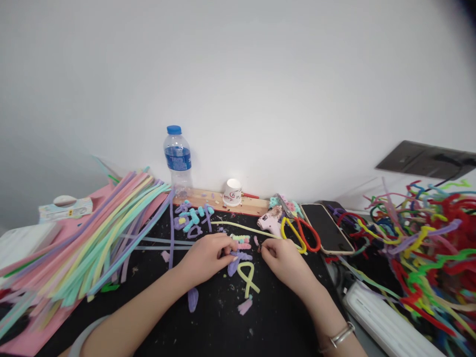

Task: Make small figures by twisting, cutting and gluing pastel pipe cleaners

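My left hand (210, 254) is closed, thumb and forefinger curled against a purple fuzzy pipe cleaner piece (243, 256). Just beyond its fingertips is a coiled pipe cleaner piece (243, 245) in pink, yellow and green. Across a small gap, my right hand (281, 254) has its fingers bent in a pinch; what they hold, if anything, is too small to tell. Between and below the hands lies a pale yellow looped pipe cleaner (248, 278), with a small lilac tuft (244, 306) under it. A purple petal-shaped piece (193, 300) rests below my left wrist.
Pastel pipe cleaners (100, 243) spread over the left side; a colourful tangle (424, 243) fills the right. Behind the hands stand a water bottle (178, 158) and paper cup (233, 192). Scissors (301, 235), a pink glue gun (271, 220), a phone (327, 228) and a white power strip (386, 322) lie rightward.
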{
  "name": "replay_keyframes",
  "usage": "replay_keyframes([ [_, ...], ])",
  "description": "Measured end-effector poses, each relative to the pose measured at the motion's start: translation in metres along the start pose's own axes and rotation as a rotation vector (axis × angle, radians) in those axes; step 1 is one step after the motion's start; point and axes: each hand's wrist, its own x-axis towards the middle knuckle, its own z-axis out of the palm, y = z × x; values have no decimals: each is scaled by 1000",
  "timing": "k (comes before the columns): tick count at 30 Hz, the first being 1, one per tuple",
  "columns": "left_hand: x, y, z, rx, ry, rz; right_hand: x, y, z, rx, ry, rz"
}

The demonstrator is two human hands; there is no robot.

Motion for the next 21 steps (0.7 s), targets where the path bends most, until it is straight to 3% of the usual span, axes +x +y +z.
replay_keyframes([
  [8, 1, 0, 0, 7, 1, -1, -7, -6, 5, 147, -211, 8],
  [15, 0, 4, -1, -12, 2, -24, -9, -8, 10, 104, -208, -39],
  [21, 0, 5, -4, 68, 29, -10, -8, -5, 9, 104, -191, 34],
])
